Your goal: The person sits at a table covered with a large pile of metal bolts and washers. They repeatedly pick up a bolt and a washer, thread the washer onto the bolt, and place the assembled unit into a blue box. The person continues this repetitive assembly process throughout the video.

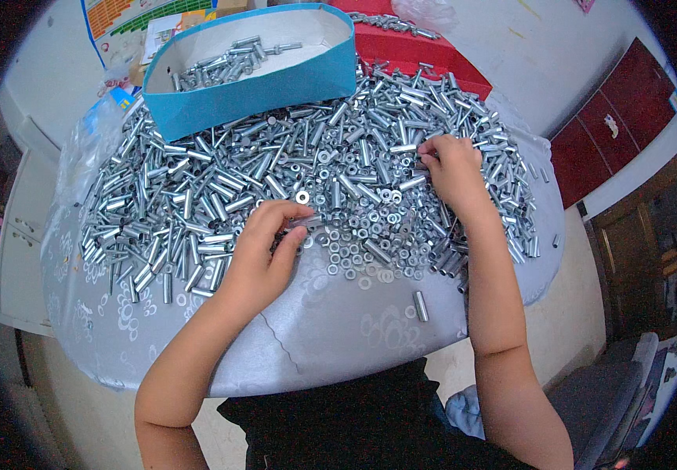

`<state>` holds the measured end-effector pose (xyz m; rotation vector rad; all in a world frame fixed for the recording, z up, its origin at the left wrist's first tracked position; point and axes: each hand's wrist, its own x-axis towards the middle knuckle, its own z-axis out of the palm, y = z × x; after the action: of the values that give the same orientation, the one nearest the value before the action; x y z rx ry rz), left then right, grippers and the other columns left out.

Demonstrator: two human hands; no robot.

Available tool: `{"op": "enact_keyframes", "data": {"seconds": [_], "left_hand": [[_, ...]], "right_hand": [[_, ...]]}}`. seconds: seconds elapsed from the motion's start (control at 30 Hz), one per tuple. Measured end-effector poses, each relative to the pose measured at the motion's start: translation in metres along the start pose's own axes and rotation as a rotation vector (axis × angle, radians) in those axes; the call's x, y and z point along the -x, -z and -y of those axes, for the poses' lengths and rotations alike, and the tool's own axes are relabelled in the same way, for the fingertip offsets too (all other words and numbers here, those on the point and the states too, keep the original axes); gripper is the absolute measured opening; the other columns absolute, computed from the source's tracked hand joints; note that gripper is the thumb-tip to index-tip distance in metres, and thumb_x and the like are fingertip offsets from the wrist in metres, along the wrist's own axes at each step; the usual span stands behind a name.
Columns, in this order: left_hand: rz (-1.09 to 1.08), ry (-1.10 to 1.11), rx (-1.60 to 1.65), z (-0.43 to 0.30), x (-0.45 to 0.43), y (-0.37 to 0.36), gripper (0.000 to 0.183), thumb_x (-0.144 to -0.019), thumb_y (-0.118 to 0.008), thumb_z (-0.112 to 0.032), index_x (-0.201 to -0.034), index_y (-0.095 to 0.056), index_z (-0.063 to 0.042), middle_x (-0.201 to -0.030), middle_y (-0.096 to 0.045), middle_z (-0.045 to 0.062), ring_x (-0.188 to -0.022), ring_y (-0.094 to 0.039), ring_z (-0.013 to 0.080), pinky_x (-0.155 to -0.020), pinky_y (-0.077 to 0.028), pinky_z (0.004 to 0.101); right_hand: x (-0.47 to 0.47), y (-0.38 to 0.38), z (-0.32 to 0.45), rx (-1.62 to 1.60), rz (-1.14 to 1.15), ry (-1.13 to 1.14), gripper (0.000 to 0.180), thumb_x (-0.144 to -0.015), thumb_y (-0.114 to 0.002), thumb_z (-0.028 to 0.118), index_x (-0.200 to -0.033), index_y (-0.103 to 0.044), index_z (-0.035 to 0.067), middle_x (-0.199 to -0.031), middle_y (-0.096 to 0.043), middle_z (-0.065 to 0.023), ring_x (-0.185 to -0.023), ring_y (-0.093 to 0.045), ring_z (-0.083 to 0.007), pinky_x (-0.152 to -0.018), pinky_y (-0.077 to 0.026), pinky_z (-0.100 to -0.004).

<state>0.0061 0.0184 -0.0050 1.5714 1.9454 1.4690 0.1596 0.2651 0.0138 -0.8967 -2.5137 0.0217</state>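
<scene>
A wide heap of metal sleeves, bolts, nuts and washers covers much of the table. My left hand (271, 241) is at the heap's near middle, thumb and forefinger pinching a metal bolt (306, 222); its far end lies close to the nuts. On the right of the heap, my right hand (450, 167) has its fingertips down among the sleeves, beside a shiny metal sleeve (403, 149); whether it grips a part is hidden. Many hex nuts and washers (353, 249) lie between the hands. A single metal sleeve (421, 306) rests nearer me, next to a flat washer (411, 312).
Behind the heap stands a light-blue fabric bin (250, 103) holding assembled bolts. A red box (432, 56) with more metal parts is at the back right. Plastic wrapping (89, 147) lies at the left. A patterned silvery cloth (327, 346) covers the rounded table; a chair (597, 393) stands at right.
</scene>
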Motion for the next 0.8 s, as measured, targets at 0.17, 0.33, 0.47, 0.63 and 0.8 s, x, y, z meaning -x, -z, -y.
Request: {"op": "enact_keyframes", "data": {"seconds": [0.17, 0.33, 0.47, 0.63, 0.8], "left_hand": [[0.037, 0.197, 0.283, 0.004, 0.001, -0.004, 0.021, -0.084, -0.051, -0.009, -0.104, -0.051, -0.001, -0.098, -0.052, 0.005, -0.089, -0.049, 0.012, -0.079, -0.039, 0.0251], [0.035, 0.286, 0.486, -0.001, 0.003, -0.005, 0.025, -0.086, -0.05, -0.011, -0.108, -0.047, -0.001, -0.099, -0.052, 0.004, -0.091, -0.049, 0.0104, -0.081, -0.038, 0.0239], [0.013, 0.244, 0.542, -0.002, 0.003, -0.008, 0.025, -0.086, -0.051, -0.01, -0.109, -0.046, -0.001, -0.097, -0.052, 0.003, -0.089, -0.049, 0.0094, -0.079, -0.038, 0.0229], [0.025, 0.231, 0.495, -0.004, 0.003, -0.008, 0.024, -0.084, -0.052, -0.008, -0.107, -0.046, -0.002, -0.09, -0.05, 0.0, -0.083, -0.047, 0.007, -0.074, -0.038, 0.0209], [0.084, 0.219, 0.475, -0.002, 0.003, -0.008, 0.025, -0.083, -0.054, -0.006, -0.106, -0.047, -0.002, -0.085, -0.049, -0.001, -0.081, -0.047, 0.0066, -0.073, -0.038, 0.0207]], "right_hand": [[-0.004, 0.002, 0.009, -0.31, -0.232, 0.013, 0.018, -0.077, -0.058, 0.01, -0.094, -0.055, 0.006, -0.087, -0.059, -0.0072, -0.08, -0.055, -0.0234, -0.07, -0.041, -0.0371], [0.02, 0.022, 0.086, -1.492, 0.009, 0.003, 0.024, -0.08, -0.057, 0.003, -0.103, -0.051, 0.002, -0.088, -0.057, -0.0038, -0.081, -0.053, -0.0085, -0.073, -0.044, -0.0225], [0.035, 0.022, 0.099, -1.349, 0.112, 0.143, 0.028, -0.079, -0.058, 0.005, -0.107, -0.052, 0.002, -0.089, -0.059, -0.0067, -0.081, -0.057, -0.0116, -0.072, -0.046, -0.0237], [0.039, 0.012, 0.1, -1.153, 0.043, 0.251, 0.026, -0.078, -0.058, 0.006, -0.104, -0.057, 0.004, -0.09, -0.061, -0.0091, -0.078, -0.059, -0.0142, -0.069, -0.047, -0.0255], [0.04, 0.017, 0.099, -1.082, -0.065, 0.285, 0.025, -0.078, -0.059, 0.007, -0.103, -0.057, 0.005, -0.091, -0.061, -0.0098, -0.079, -0.06, -0.0184, -0.069, -0.047, -0.0279]]}}
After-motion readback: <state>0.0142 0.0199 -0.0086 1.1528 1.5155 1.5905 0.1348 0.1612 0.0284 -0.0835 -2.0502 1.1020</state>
